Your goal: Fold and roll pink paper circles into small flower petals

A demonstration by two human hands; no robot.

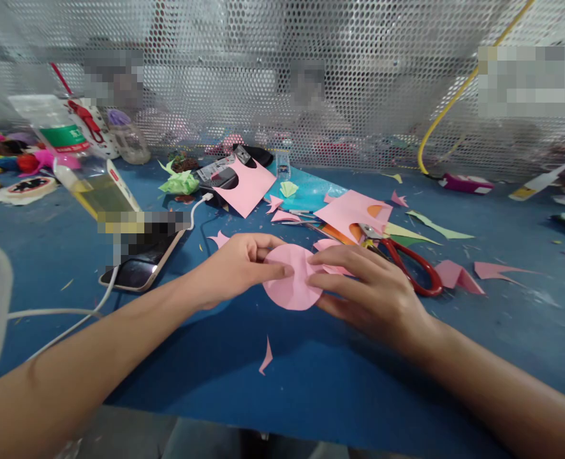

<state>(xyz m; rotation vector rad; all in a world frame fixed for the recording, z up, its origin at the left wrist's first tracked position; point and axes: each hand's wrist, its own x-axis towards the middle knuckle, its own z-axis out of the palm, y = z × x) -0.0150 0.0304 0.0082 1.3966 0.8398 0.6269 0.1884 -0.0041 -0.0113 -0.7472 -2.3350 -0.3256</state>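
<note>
A round pink paper disc [293,294] with faint creases is held between my hands above the blue table. My left hand [237,268] pinches its left side, thumb on the face and fingers behind. On the right edge, my right hand [375,284] grips the disc with fingers on the front; its thumb is partly hidden below and behind. Just beyond my right hand lie red-handled scissors [414,266], their blades resting on a pink sheet [352,213] with cut-outs. A thin pink scrap [266,357] lies on the table nearer to me.
A phone [146,255] with a white cable lies at left, near a bottle of yellowish liquid [94,185]. Another cut pink sheet [249,191] and a crumpled green paper [180,182] lie further back. Pink and green scraps spread right. A perforated metal panel [244,83] closes the back.
</note>
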